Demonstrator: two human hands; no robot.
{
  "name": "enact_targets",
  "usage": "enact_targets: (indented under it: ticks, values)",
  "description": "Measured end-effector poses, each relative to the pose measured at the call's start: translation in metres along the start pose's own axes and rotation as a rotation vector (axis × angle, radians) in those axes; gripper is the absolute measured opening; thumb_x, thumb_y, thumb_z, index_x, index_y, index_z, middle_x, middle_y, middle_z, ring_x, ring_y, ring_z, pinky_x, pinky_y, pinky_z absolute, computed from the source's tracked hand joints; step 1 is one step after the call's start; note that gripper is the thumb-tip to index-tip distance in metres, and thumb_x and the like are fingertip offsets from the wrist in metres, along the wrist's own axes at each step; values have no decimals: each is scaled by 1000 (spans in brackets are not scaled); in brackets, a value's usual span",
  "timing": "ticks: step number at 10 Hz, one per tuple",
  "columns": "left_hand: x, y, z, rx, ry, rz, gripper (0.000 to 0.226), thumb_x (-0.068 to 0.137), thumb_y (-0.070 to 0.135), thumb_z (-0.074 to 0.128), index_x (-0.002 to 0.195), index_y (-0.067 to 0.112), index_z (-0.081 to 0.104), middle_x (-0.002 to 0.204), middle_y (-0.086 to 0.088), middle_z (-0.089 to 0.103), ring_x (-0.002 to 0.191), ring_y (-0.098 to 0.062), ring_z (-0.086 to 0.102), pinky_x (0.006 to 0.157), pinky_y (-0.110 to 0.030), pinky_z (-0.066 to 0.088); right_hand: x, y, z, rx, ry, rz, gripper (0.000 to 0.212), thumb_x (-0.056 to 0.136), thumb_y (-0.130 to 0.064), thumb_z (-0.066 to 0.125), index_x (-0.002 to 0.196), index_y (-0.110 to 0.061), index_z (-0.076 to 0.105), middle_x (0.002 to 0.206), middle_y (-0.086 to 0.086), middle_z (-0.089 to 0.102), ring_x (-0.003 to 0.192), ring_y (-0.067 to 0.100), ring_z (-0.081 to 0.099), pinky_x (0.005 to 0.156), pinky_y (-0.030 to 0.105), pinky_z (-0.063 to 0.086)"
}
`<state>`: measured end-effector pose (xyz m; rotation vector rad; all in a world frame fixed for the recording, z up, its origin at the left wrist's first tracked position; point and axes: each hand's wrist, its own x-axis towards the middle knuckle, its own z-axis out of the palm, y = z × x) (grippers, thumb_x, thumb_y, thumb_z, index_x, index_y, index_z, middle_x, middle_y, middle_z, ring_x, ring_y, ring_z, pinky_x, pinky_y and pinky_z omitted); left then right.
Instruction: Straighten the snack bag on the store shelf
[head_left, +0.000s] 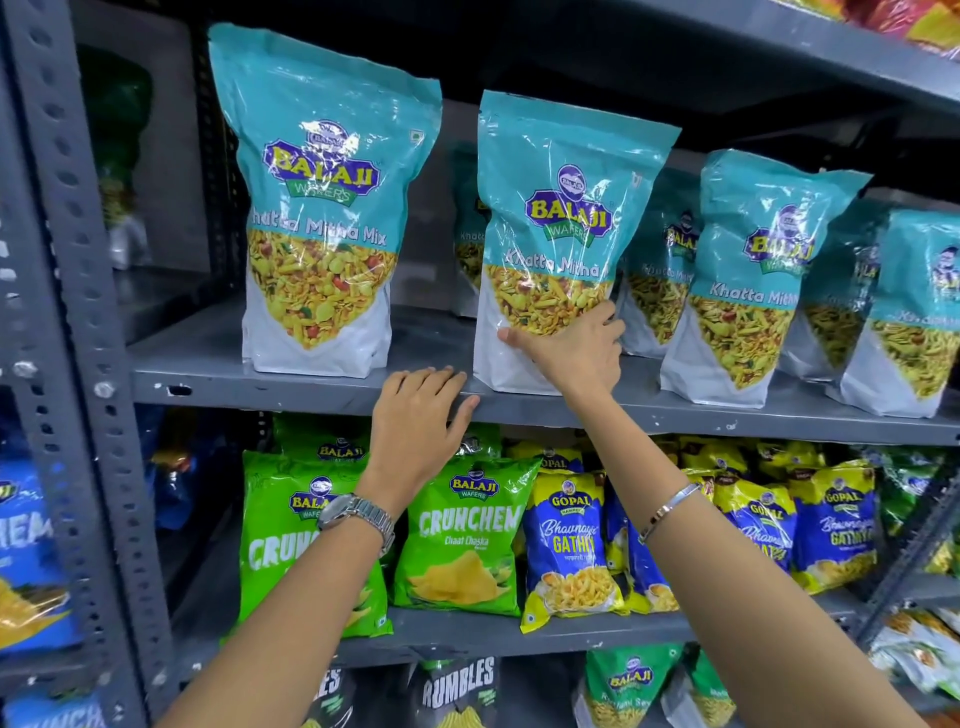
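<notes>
My right hand (571, 353) grips the teal snack bag (556, 228), covering its lower right; it stands upright, front facing me. My left hand (415, 421) lies flat and empty on the shelf (208, 364) edge.

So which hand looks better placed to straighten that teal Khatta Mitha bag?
The right hand: it already grips the lower front of the teal Khatta Mitha bag. The left hand only rests on the shelf edge, beside the bag.
</notes>
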<state>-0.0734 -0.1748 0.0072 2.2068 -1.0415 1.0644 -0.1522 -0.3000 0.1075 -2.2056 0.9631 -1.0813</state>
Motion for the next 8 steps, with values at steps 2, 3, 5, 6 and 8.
enact_targets:
  ticks: [2,3,5,6,8]
  values:
    - [1,-1,3,8,3,-1,38,90,37,48,108,10,67,110,-10,71,101,-26,64,87,-40,45,3,-1,4,26,-13,0,116,58,-60,79,140,-3,20,139,18,34,125,37,40,93,44,43]
    - [0,0,2,8,3,-1,38,91,37,47,108,10,67,110,-9,71,101,-26,63,87,-40,45,3,0,4,24,-14,2,116,59,-60,79,140,-3,19,138,18,33,125,37,40,93,44,43]
    - [0,0,0,10,12,7,37,90,37,47,107,10,67,109,-9,71,100,-25,64,87,-40,45,2,0,4,26,-15,2,115,58,-60,79,139,-3,20,138,18,34,125,37,41,93,45,43]
    - [0,0,1,20,13,14,38,90,37,47,107,10,67,109,-9,71,99,-26,64,86,-40,45,5,0,6,30,-15,4,115,57,-61,79,138,-4,21,137,18,34,124,37,41,93,44,43]
    - [0,1,1,-36,16,2,39,90,38,46,109,11,67,112,-9,70,103,-24,62,89,-39,41,1,-5,-9,72,-45,20,115,62,-65,74,141,-3,18,143,19,29,131,38,34,100,47,38]
